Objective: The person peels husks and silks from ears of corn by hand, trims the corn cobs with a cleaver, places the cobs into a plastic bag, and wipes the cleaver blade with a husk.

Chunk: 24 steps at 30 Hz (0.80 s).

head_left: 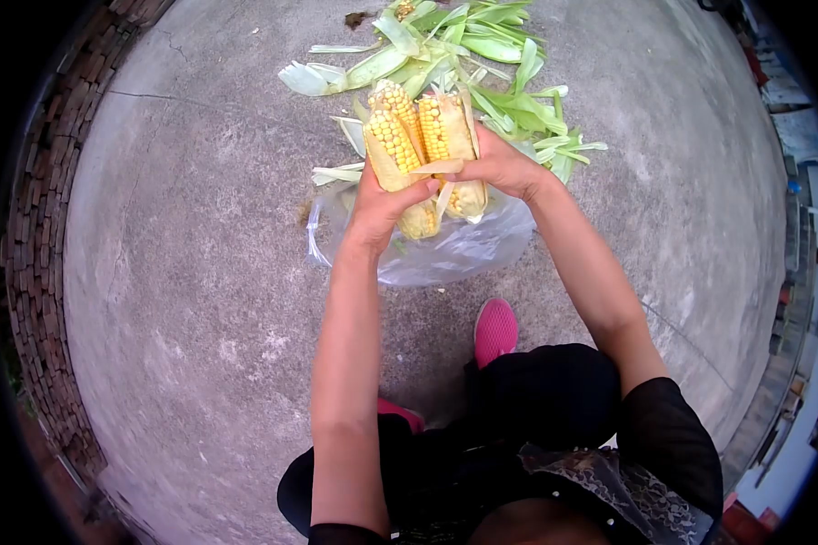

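Observation:
Several yellow corn cobs (393, 143) with pale strips of husk on them are held close together above a clear plastic bag (454, 259). My left hand (379, 202) is closed round the left side of the cobs, its thumb across the front. On the right side, my right hand (500, 166) grips a cob (434, 132) partly covered by dry husk, its thumb near the left one. A thin husk strip lies between the two thumbs. The fingers behind the cobs are hidden.
Green husks (518, 109) lie spread on the concrete ground (200, 272) beyond and beside the cobs. A brick stack (50, 209) runs along the left edge. A pink shoe (495, 331) is near the bag.

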Motion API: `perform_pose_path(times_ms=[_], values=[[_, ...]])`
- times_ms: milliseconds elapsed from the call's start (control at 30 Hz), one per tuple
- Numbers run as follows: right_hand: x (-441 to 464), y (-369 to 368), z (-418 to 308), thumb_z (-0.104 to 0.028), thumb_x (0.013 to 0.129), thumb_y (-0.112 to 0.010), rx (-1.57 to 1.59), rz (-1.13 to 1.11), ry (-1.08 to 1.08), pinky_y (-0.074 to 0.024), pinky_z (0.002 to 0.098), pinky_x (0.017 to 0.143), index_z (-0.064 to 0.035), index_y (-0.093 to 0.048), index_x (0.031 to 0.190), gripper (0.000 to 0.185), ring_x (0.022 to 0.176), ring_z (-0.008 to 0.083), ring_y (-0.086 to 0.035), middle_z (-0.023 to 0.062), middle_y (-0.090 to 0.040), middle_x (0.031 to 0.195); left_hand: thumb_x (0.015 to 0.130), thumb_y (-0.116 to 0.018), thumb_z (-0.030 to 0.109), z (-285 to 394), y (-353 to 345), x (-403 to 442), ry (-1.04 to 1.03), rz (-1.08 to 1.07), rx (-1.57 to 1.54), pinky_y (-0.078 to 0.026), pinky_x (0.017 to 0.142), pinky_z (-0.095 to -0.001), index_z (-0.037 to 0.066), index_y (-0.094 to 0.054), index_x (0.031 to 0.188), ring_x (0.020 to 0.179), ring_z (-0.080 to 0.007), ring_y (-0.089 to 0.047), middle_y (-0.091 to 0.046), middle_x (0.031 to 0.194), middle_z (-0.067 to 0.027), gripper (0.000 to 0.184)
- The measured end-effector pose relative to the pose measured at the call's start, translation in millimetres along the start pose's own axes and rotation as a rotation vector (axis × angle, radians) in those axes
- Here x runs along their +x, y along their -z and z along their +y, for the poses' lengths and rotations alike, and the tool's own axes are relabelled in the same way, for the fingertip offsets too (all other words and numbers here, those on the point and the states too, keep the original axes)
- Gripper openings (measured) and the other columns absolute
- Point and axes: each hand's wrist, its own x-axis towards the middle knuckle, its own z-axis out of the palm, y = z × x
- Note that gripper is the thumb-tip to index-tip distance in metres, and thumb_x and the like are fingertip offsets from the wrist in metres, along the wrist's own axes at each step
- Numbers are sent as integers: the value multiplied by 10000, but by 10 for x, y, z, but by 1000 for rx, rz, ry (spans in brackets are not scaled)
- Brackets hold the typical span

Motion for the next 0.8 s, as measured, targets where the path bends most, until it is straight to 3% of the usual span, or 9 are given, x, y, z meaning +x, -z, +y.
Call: perform_pose_path(times_ms=[100,233,400,567,800], values=[[-22,31,176,-99,691,-776,118,-10,-6,-395,315,1014,-29,-301,1370,832,1200,181,-474,95,-466,1309,637,-721,-87,-229,66,7,1,22,20,-472,942,-331,98,-338,1342,1127,-212,-542,-523,1249,-97,824],[-177,33,617,51,623,-621,84,89,-70,-418,317,991,-25,-374,1330,753,1118,187,-539,86,-539,1223,592,-703,-116,-722,195,-104,93,23,-4,-486,931,-333,85,-333,1342,1133,-216,-541,-515,1257,-91,860],[-405,100,936,62,616,-624,111,99,-150,-420,317,986,-44,-370,1341,776,1126,188,-532,82,-536,1229,606,-685,-129,-1150,252,-234,168,78,-45,-477,946,-337,45,-344,1332,1123,-220,-547,-532,1238,-90,821],[-450,114,925,51,623,-623,63,135,-217,-418,317,987,-49,-361,1351,780,1141,184,-519,83,-523,1243,691,-672,-79,-1174,272,-287,218,45,-44,-450,967,-345,3,-418,1291,1111,-217,-557,-546,1224,-112,657],[-388,24,801,-4,663,-631,156,189,-256,-438,307,959,-49,-365,1344,732,1103,183,-531,90,-523,1229,783,-729,109,-931,210,-325,298,56,-224,-406,1013,-359,3,-363,1337,1187,-227,-493,-492,1293,-112,673]])
